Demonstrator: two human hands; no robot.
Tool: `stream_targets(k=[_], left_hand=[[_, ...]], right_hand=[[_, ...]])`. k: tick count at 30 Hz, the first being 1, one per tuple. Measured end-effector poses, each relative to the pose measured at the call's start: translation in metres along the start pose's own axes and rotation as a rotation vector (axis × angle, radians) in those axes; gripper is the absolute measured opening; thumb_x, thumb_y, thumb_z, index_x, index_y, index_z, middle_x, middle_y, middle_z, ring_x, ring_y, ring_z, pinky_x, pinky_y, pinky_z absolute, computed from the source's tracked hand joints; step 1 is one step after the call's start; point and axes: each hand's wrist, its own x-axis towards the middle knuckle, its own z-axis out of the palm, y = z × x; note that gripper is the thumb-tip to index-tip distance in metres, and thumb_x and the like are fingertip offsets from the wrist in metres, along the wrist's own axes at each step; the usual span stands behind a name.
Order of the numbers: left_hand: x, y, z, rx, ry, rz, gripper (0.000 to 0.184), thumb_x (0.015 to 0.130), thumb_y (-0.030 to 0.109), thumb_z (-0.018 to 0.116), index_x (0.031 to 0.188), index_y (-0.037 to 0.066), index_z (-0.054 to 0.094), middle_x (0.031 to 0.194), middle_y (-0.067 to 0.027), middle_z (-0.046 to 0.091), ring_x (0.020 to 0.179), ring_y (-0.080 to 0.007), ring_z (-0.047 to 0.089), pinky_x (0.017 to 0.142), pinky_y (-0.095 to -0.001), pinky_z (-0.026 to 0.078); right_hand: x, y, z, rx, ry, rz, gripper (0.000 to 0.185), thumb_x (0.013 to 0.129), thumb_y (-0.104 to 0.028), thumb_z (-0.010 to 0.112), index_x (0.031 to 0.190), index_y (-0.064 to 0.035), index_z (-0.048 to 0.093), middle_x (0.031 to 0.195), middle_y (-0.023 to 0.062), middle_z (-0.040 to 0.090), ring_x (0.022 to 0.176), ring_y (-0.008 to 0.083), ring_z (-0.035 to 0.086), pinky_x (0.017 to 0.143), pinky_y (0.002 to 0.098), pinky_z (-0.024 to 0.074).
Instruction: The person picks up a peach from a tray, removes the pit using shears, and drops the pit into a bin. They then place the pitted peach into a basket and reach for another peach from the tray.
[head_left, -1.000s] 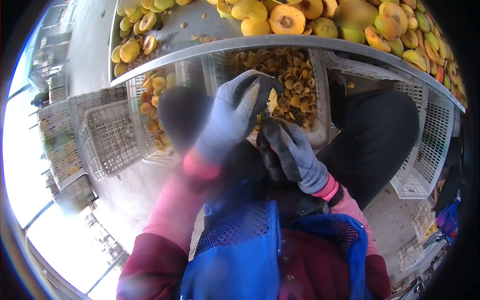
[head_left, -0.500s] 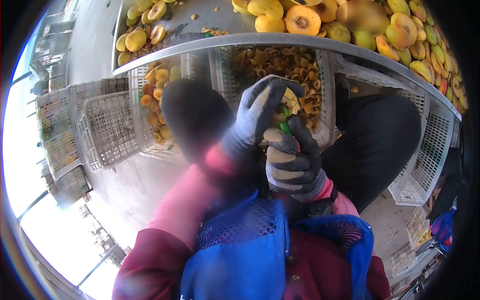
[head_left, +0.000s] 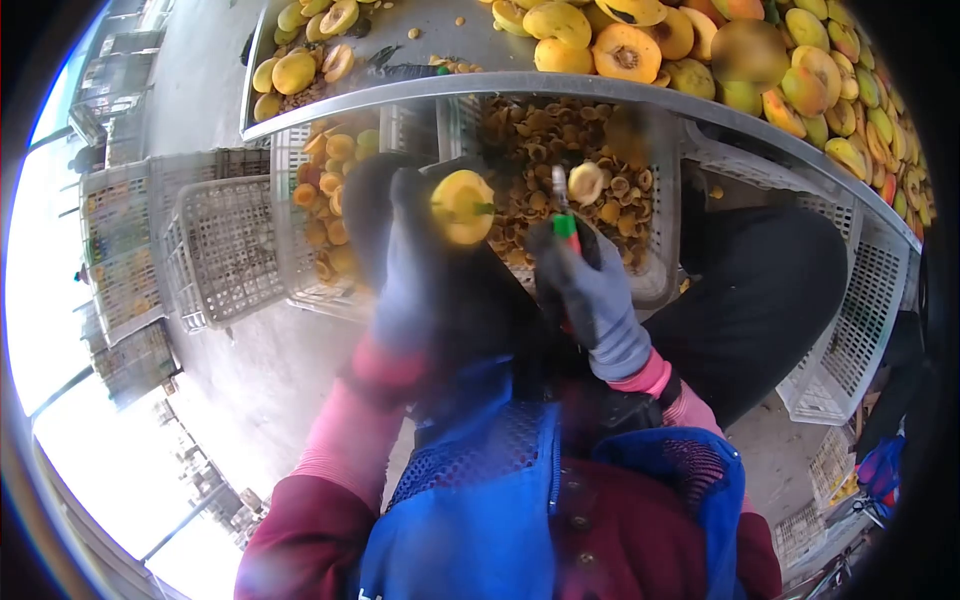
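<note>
My left hand (head_left: pixel 405 235), in a grey-blue glove with dark fingers, is blurred and has a yellow peach (head_left: pixel 463 207) at its fingertips. The fingers behind the fruit are partly hidden. In my right hand (head_left: pixel 590 285), gloved alike, is a small pitting knife (head_left: pixel 566 230) with a green and red handle, its metal tip pointing up and away. Beside that tip shows a pale, hollow peach piece (head_left: pixel 585 183); whether it touches the tool I cannot tell. Both hands are over my lap, in front of a crate (head_left: pixel 660 240) of brown-orange pit pieces.
A metal table edge (head_left: pixel 400 100) curves across the front, with many peaches (head_left: pixel 800 80) heaped on its right side. Another crate (head_left: pixel 290 240) holding peach halves (head_left: pixel 330 180) stands left of my knee. Empty-looking white crates (head_left: pixel 225 250) sit farther left, another (head_left: pixel 840 340) on the right.
My hands were together around the peach and knife; now they are apart. The left has moved left with the peach, and the knife tip is free of the fruit.
</note>
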Motion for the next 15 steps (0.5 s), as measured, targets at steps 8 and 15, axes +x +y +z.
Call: stream_targets(k=[8, 15], left_hand=[[-0.018, 0.017, 0.022, 0.081, -0.051, 0.051, 0.029, 0.096, 0.02, 0.038, 0.104, -0.004, 0.053, 0.082, -0.0142, 0.059, 0.069, -0.0246, 0.058, 0.071, -0.0344, 0.047], [-0.001, -0.033, -0.123, 0.11, 0.465, 0.1, 0.043, 0.093, 0.035, 0.048, 0.117, 0.0, 0.053, 0.098, -0.0129, 0.061, 0.089, -0.0231, 0.06, 0.078, -0.033, 0.048]], right_hand=[[0.004, -0.005, 0.017, -0.203, -0.032, -0.11, 0.021, 0.081, -0.005, 0.062, 0.1, 0.0, 0.055, 0.074, 0.003, 0.056, 0.058, 0.0072, 0.048, 0.053, 0.0212, 0.0396], [0.005, -0.009, -0.02, -0.085, 0.057, 0.091, 0.026, 0.089, -0.023, 0.059, 0.099, 0.0014, 0.055, 0.061, 0.0038, 0.051, 0.041, 0.0098, 0.046, 0.036, 0.0222, 0.0364]])
